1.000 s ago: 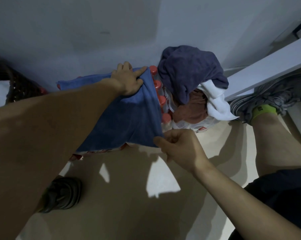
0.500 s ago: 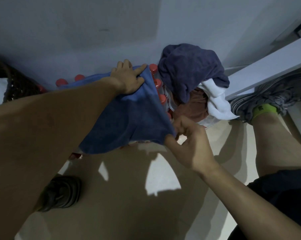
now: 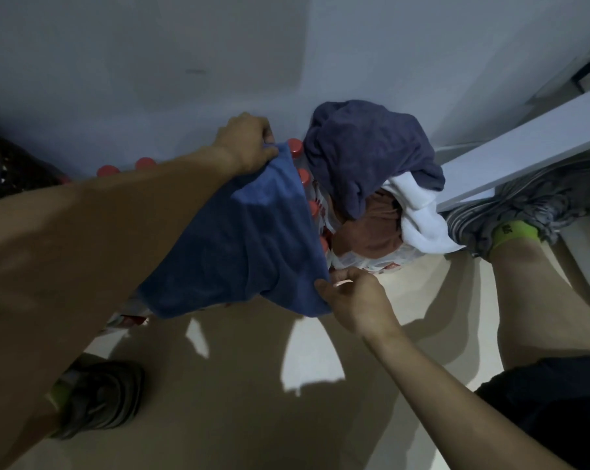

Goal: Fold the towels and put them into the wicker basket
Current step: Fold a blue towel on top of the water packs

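The left hand [image 3: 244, 144] grips the far top corner of the blue towel [image 3: 246, 239], fingers curled over the cloth edge. The right hand [image 3: 353, 300] pinches the near lower corner of the same towel between thumb and fingers. The towel is stretched between both hands and lies over a shrink-wrapped pack of bottles with red caps [image 3: 295, 147] that stands on the floor against the wall. The caps show along the towel's right edge and behind the left forearm.

Just beside the towel, on the right end of the bottle pack, is a heap of unfolded towels: a dark navy towel [image 3: 364, 154] on top, a white towel [image 3: 419, 212] hanging down at the right, and a rust-brown towel [image 3: 371, 232] between and below them.

The wicker basket [image 3: 12, 167] is at the left edge of the view, by the wall, only partly in view, well apart from the heap.

The floor [image 3: 252, 401] is pale and carries hard-edged shadows. One shoe [image 3: 100, 395] is planted at the lower left. The other shoe [image 3: 531, 205] is at the right, its toe under a white shelf board [image 3: 524, 157].
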Motion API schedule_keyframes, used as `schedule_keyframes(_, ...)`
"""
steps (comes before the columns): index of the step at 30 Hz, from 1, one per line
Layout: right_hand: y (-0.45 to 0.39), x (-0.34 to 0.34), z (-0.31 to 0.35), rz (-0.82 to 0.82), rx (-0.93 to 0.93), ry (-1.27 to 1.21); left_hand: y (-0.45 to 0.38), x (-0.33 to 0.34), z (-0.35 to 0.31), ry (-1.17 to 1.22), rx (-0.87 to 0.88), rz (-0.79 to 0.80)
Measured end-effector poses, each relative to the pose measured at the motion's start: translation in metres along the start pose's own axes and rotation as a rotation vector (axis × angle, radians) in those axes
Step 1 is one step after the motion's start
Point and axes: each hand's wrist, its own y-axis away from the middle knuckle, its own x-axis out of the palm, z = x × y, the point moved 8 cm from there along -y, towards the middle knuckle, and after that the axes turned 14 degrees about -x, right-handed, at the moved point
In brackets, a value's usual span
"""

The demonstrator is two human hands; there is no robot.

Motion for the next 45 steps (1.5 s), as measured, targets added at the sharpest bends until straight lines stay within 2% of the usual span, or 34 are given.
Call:
schedule_keyframes(2,-0.001,0.002,-0.004,-0.002,0.031,-0.064,-0.003,-0.001,0.001,0.085,0.001,0.018)
schedule_keyframes(7,-0.006,0.012,-0.001,0.116,0.039,-0.154,-0.006,-0.010,-0.004,0.277,0.067,-0.043)
schedule_keyframes(10,-0.009,0.007,0.005,0.056,-0.015,-0.164,-0.010,-0.010,0.000,0.297,0.044,-0.066)
schedule_keyframes(15,-0.009,0.015,0.008,0.165,0.060,-0.405,-0.017,-0.005,0.001,0.295,0.002,-0.033)
schedule_keyframes(20,-0.010,0.013,0.004,0.153,0.105,-0.510,-0.021,-0.007,-0.004,0.339,0.023,-0.042)
schedule_keyframes(27,-0.019,-0.003,-0.016,-0.032,0.134,-0.233,-0.003,-0.001,-0.011,0.391,0.146,-0.111)
schedule_keyframes(30,-0.026,-0.001,-0.015,0.089,0.114,-0.074,0.006,-0.001,-0.014,0.315,0.208,-0.152)
schedule_keyframes(34,-0.030,-0.012,0.005,0.238,0.121,0.451,0.041,-0.031,0.026,0.331,0.181,-0.367)
schedule_keyframes(36,-0.030,-0.019,0.023,0.348,0.151,0.598,0.071,-0.045,0.055,0.308,0.141,-0.490)
schedule_keyframes(38,-0.032,-0.022,0.052,0.440,0.096,0.636,0.099,-0.055,0.086,0.263,0.068,-0.569)
schedule_keyframes(40,-0.038,-0.020,0.096,0.458,-0.082,0.700,0.119,-0.062,0.115,0.246,-0.040,-0.577)
schedule_keyframes(43,-0.051,-0.002,0.176,0.252,-0.440,0.657,0.143,-0.064,0.155,0.164,-0.276,-0.576)
schedule_keyframes(45,-0.066,0.028,0.217,0.184,-0.586,0.616,0.161,-0.056,0.172,0.128,-0.398,-0.568)
